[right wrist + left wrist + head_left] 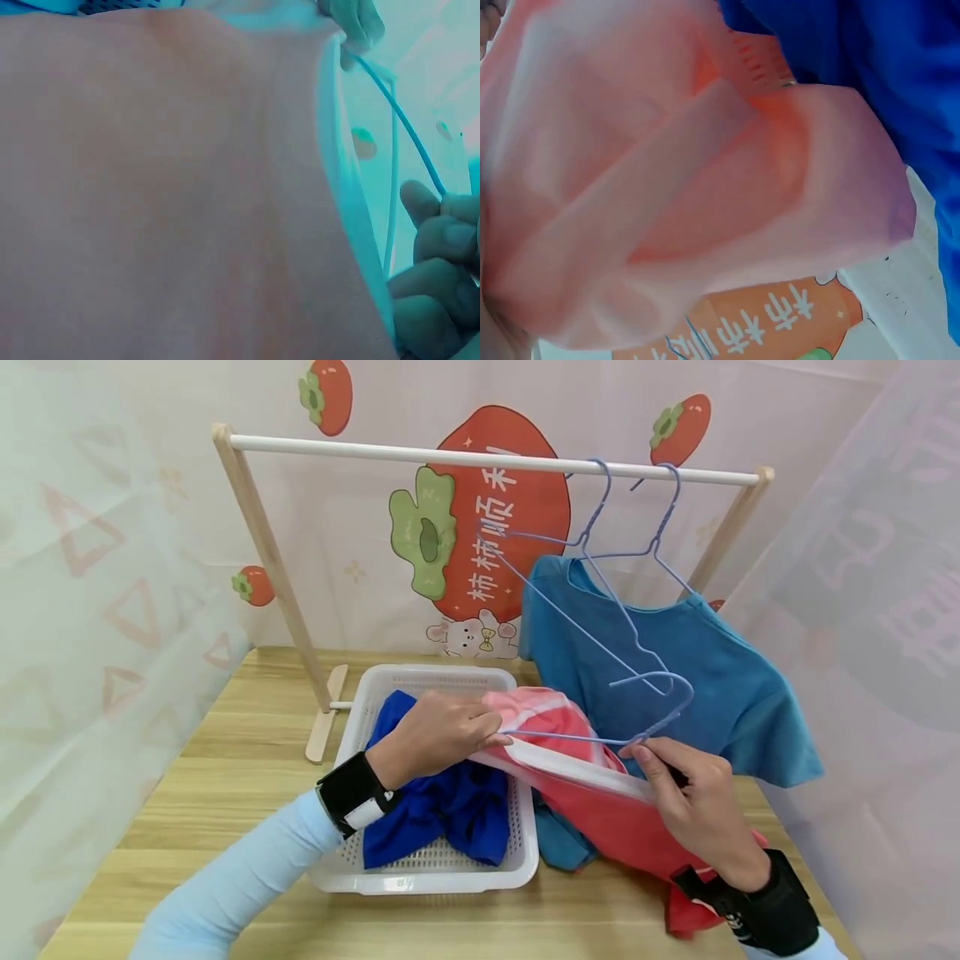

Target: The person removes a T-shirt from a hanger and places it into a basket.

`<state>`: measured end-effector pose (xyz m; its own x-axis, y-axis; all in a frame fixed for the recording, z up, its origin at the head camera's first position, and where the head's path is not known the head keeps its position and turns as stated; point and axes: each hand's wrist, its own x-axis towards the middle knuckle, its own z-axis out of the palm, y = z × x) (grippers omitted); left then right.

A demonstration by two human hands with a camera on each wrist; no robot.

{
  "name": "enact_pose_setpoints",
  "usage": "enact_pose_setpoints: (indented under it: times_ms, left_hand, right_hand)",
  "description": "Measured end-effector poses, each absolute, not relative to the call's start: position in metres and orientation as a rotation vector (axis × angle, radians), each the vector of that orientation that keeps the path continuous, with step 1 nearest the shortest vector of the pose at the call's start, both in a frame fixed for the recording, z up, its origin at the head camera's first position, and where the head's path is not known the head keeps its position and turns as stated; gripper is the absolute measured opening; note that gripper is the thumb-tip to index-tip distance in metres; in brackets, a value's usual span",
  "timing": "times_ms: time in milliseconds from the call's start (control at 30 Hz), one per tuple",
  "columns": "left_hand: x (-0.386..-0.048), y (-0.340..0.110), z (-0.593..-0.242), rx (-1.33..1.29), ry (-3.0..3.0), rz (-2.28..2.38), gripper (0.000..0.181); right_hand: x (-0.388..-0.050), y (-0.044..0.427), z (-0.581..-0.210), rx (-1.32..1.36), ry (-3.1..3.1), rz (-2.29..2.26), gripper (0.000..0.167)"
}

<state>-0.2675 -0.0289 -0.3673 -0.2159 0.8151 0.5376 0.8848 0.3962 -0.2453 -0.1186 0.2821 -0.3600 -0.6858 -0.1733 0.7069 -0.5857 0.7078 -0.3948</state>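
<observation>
A red and pink garment (607,810) with a white band hangs between the two hands, its left part over the basket. The left hand (442,731) pinches the garment's edge at the left end of a purple wire hanger (562,737). Near the hanger's hook, the right hand (693,797) grips the hanger and the garment's edge. In the left wrist view the pink cloth (652,187) fills much of the picture. The right wrist view shows the right hand's curled fingers (442,277) at the wire (409,127), beside the white band (349,202).
A white basket (420,883) holds blue cloth (450,810). Behind it stands a rack with a white rail (337,449). Two purple hangers hang at its right; a blue shirt (667,652) is on one. Teal cloth (558,835) lies right of the basket.
</observation>
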Motion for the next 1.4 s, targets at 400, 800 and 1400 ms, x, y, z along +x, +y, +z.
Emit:
enact_pose_setpoints:
  times_ms: [400, 800, 1400]
  left_hand:
    - [-0.274, -0.044, -0.378, -1.494, -2.103, -0.495, 0.046]
    - [-0.274, -0.036, -0.370, -1.572, -2.156, -0.611, 0.049]
    - [-0.246, 0.028, -0.361, -1.683, -2.577, -0.264, 0.027]
  right_hand:
    - [-0.112, 0.315, -0.371, 0.423, -2.279, 0.814, 0.026]
    - [-0.096, 0.332, -0.376, 0.321, -2.174, 0.867, 0.021]
    - [-0.122, 0.297, -0.353, 0.405, -2.232, 0.672, 0.019]
